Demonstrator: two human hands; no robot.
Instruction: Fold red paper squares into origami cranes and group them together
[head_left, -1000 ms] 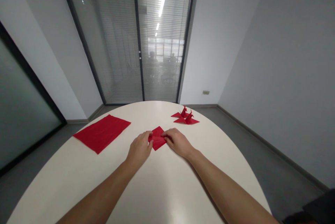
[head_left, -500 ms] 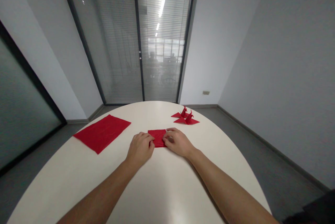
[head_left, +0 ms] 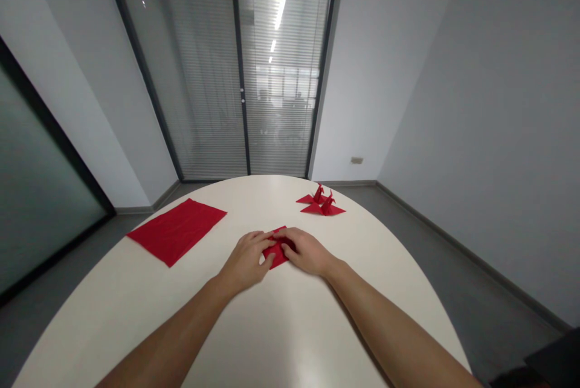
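Now | left hand, right hand closer | red paper mostly covered

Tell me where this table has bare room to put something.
Free: the table between flat red sheet and left hand; the far rim between sheet and paper cranes; the near part between the forearms. Crowded: around the folded paper, held by left hand and right hand.
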